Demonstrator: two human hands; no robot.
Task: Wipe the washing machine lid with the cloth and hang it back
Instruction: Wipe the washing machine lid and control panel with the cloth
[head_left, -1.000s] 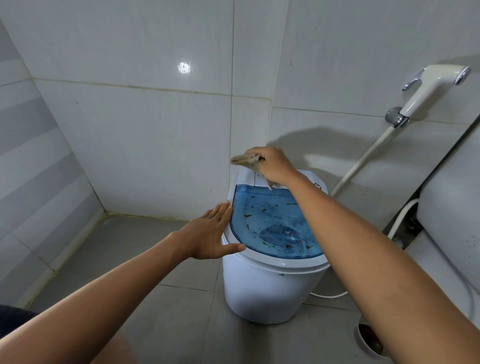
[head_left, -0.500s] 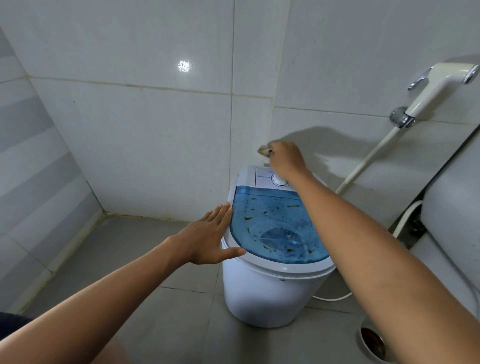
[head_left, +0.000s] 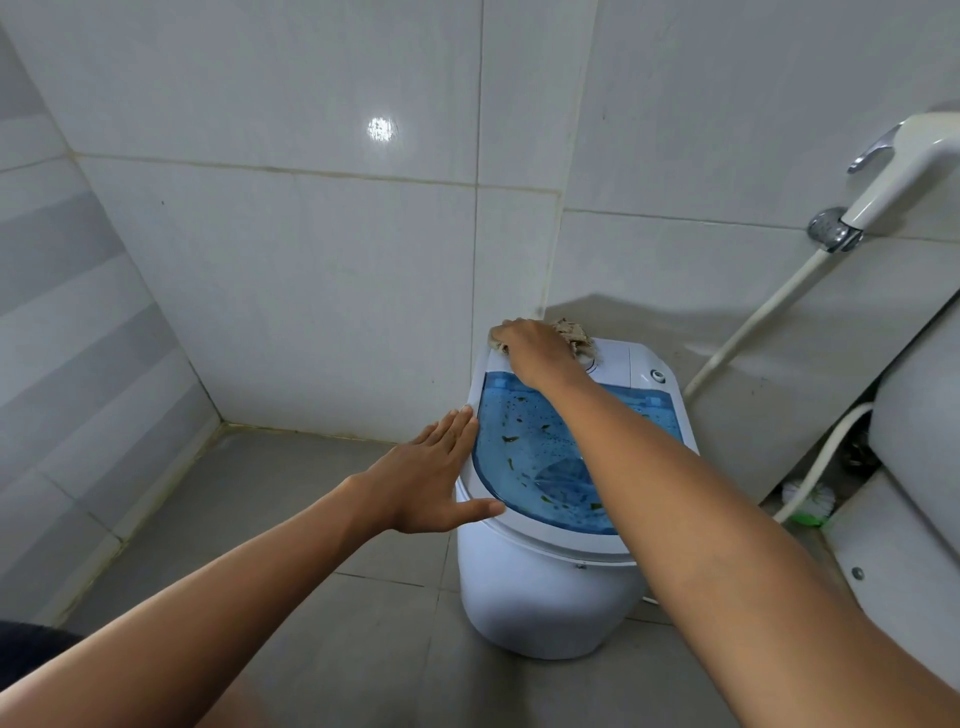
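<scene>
I am standing over the washing machine (head_left: 545, 597), a small white tub on the tiled floor (head_left: 291, 519) in the corner of the bathroom, with the toilet tank (head_left: 914, 426) off to my right and the spray hose (head_left: 753, 322) running down the wall behind it. The washing machine lid (head_left: 524, 457) is facing me, a blue see-through panel in a white rim, its long axis running from the control panel (head_left: 628, 361) at the back toward my body, and it is speckled with dark bits and droplets.

I am bracing with my left hand (head_left: 431, 483) against the lid's left rim, palm flat and fingers (head_left: 460, 423) straight and relaxed, gripping nothing. My right hand (head_left: 535, 353) is reaching across the blue panel to the back left corner, where it is pressing the cloth (head_left: 571, 332) down on the white control panel (a ragged beige wad, mostly hidden under my palm). My fingers there are curling over the cloth and holding it bunched.

So the dirty part of the lid is lying nearer to me than the cloth is, directly under my right forearm. I judge the wiping is only beginning; the coming stroke calls for pulling the cloth back toward me along the lid's length, and my right hand is the one placed to do it.
</scene>
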